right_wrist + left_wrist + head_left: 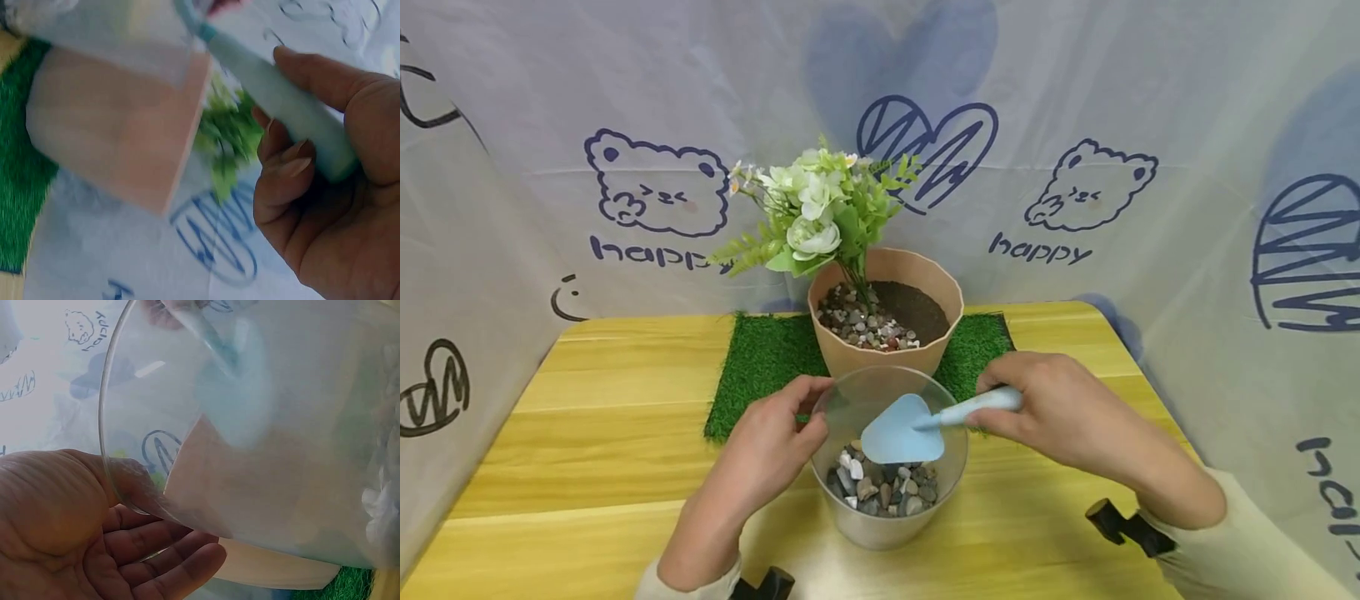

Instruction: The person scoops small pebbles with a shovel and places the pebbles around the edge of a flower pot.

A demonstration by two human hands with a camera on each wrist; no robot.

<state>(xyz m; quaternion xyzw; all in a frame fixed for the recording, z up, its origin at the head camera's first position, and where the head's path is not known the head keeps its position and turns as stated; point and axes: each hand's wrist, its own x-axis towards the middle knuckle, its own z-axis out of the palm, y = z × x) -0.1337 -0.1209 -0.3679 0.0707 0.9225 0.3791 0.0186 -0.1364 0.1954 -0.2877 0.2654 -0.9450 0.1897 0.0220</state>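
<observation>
My right hand (1060, 408) grips the handle of a light blue trowel (904, 433). Its blade is over the mouth of a clear plastic container (887, 533) and carries no visible stones. Mixed grey, brown and white pebbles (887, 492) lie at the container's bottom. At the container's left side, my left hand (775, 437) holds the rim, thumb and fingers on either side of the wall. Behind stands a peach flowerpot (880, 360) with dark soil (917, 308), small pebbles (865, 329) and white flowers (812, 208) with green leaves. In the right wrist view, fingers wrap the trowel handle (281, 106).
A green turf mat (752, 375) lies under the flowerpot on the wooden table (587, 467). Pale fabric (760, 75) with printed bears and hearts hangs behind and at both sides. The container stands just in front of the pot, near the mat's front edge.
</observation>
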